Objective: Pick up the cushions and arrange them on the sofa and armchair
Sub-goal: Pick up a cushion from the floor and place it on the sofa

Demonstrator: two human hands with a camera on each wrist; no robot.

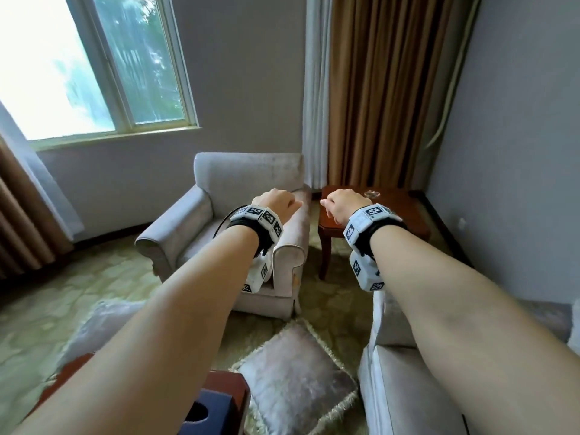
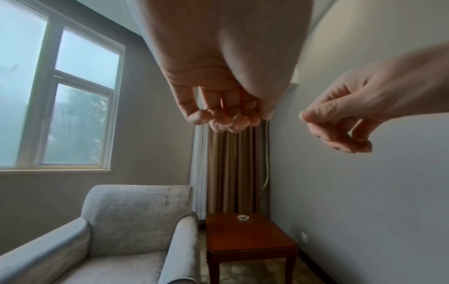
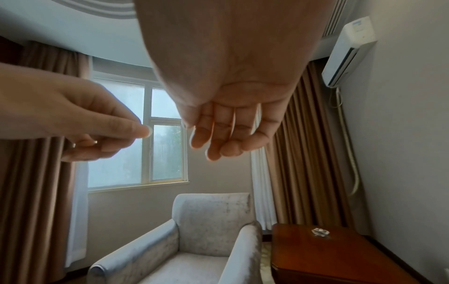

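Observation:
Two fringed grey cushions lie on the patterned carpet: one (image 1: 295, 381) between the sofa and the armchair, the other (image 1: 103, 328) to its left, partly behind my left forearm. The grey armchair (image 1: 238, 183) stands ahead with a bare seat. A corner of the grey sofa (image 1: 401, 390) shows at lower right. Both arms reach forward at chest height. My left hand (image 1: 279, 200) hovers over the armchair's right arm, fingers loosely curled (image 2: 218, 123), holding nothing. My right hand (image 1: 342, 204) hangs over the side table, fingers relaxed (image 3: 218, 142), also holding nothing.
A dark wooden side table (image 1: 398, 215) with a glass ashtray (image 1: 372, 193) stands right of the armchair. A wooden table corner with a dark blue box (image 1: 213, 406) is at the bottom edge. Brown curtains (image 1: 386, 89) hang behind, and a window (image 1: 94, 64) is on the left.

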